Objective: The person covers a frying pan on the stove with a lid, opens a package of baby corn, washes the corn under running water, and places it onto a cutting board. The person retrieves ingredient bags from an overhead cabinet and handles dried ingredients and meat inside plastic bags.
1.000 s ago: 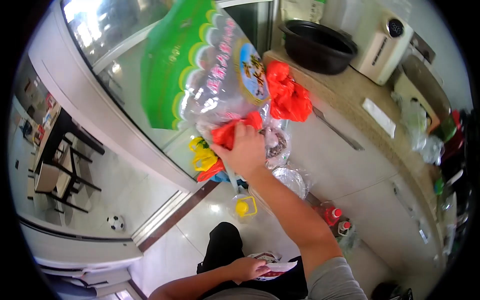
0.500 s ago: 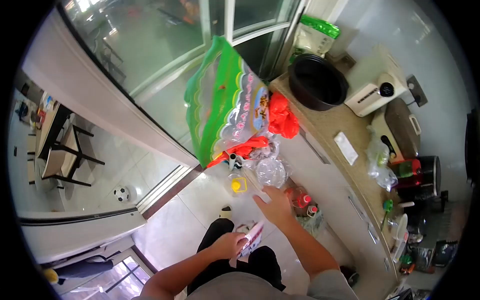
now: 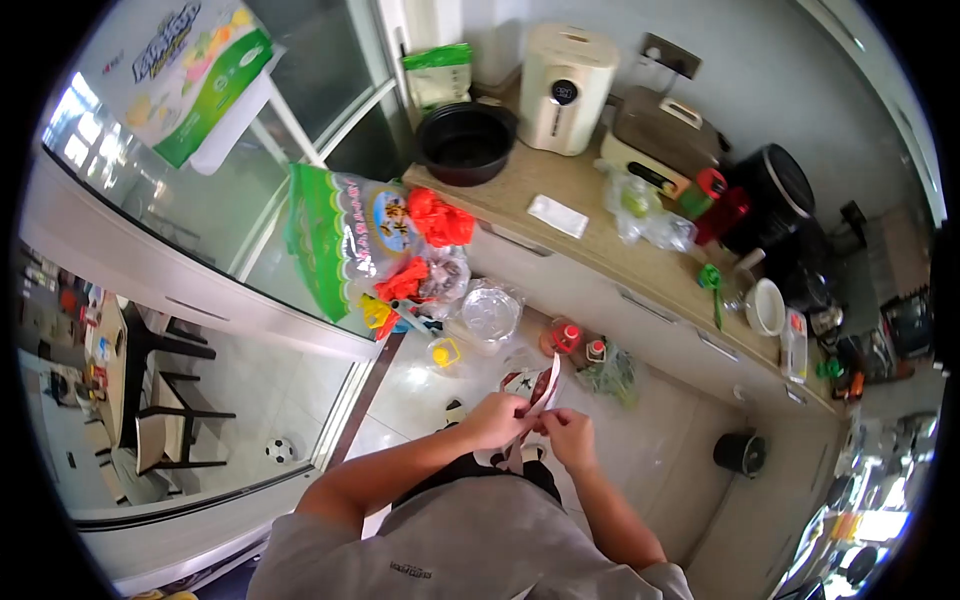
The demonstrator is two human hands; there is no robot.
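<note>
Packet [image 3: 546, 388], white and red, lower center of frame, upright in front of the person's torso, above the floor [image 3: 655, 440]. Left hand [image 3: 495, 420] on its left side, fingers narrow, pinching the packet. Right hand [image 3: 571, 438] on the right, near the left one, fingers narrow too, pinching the packet's lower edge. Just above in frame, on the floor: jug with yellow cap [image 3: 442, 352], clear round container [image 3: 490, 314], two red-capped bottles [image 3: 565, 338], greens in plastic [image 3: 612, 378]. Left of center, large green-and-clear bag [image 3: 345, 240], red bag [image 3: 440, 218] beside it. Upper center to right, table [image 3: 512, 187] with black pot [image 3: 466, 145], white dispenser [image 3: 566, 90], white flat item [image 3: 558, 216]. Lower left, soccer ball [image 3: 280, 451] near a chair [image 3: 165, 425]. Lower right, dark bin [image 3: 739, 453].
</note>
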